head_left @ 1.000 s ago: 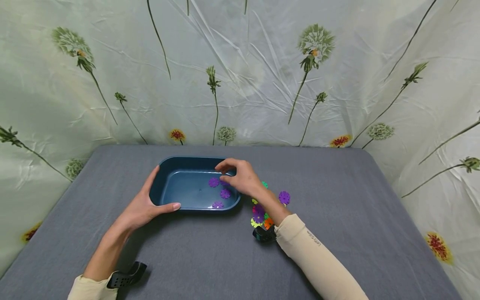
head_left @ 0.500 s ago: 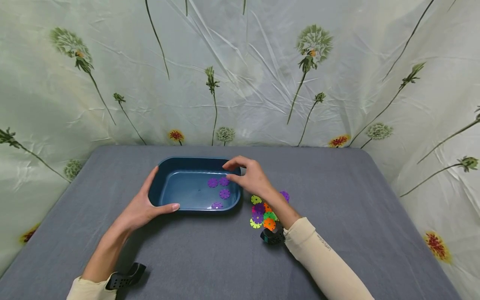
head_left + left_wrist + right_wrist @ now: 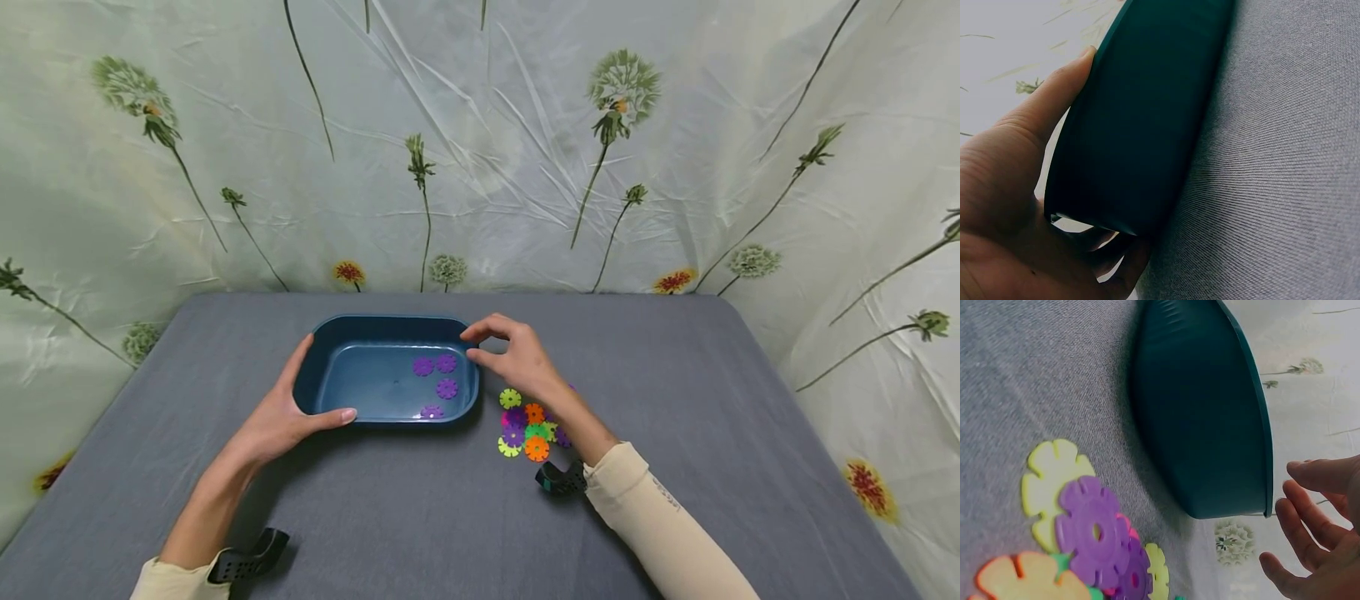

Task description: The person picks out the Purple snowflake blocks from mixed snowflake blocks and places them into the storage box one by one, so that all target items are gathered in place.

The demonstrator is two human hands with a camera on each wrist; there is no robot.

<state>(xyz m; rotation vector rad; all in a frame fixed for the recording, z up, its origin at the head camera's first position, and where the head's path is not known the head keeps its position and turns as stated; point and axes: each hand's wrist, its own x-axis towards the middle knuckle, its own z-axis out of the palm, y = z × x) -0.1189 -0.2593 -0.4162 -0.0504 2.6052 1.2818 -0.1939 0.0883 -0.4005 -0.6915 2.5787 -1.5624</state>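
A dark blue plastic basin (image 3: 367, 379) stands on the cloth with several purple snowflake discs (image 3: 447, 388) lying in its right half. My left hand (image 3: 277, 421) grips its left end, the thumb along the near rim and the fingers round the end wall. In the left wrist view the thumb (image 3: 1063, 87) presses the rim and the other fingers reach behind it. My right hand (image 3: 522, 360) hovers at the basin's right rim, fingers loosely bent, thumb and forefinger apart with nothing between them. Below it lies a pile of mixed-colour snowflake discs (image 3: 536, 449).
Grey cloth (image 3: 420, 517) covers the table. Behind it hangs a pale curtain (image 3: 510, 208) printed with dandelions. Yellow, purple and orange discs overlap in the pile, and my right forearm (image 3: 577, 417) passes over part of it.
My right hand has drawn back from inside the basin to the right, over its rim. More of the disc pile now shows. The left hand keeps its grip.
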